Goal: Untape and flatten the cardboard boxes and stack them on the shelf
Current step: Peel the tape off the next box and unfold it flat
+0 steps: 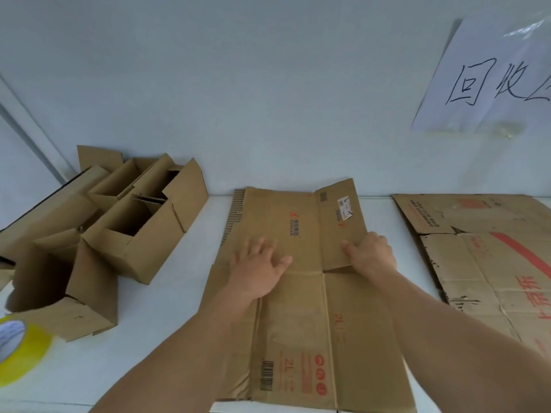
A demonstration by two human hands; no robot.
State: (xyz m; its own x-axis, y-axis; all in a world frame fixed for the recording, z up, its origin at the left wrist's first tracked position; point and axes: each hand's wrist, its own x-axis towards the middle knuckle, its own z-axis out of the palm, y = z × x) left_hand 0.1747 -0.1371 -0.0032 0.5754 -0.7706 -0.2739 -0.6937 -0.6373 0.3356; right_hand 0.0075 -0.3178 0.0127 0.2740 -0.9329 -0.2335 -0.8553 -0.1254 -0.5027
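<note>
A flattened brown cardboard box with red print lies on the white surface in front of me. My left hand rests palm down on its middle, fingers spread. My right hand grips the near edge of the box's far right flap, which carries a white label and stands slightly raised. Several unflattened open boxes sit piled at the left. Larger flattened cardboard with red print lies at the right.
A roll of yellowish tape sits at the near left edge. A white paper sign with handwritten characters hangs on the pale wall behind. The white surface shows between the pile and the flat box.
</note>
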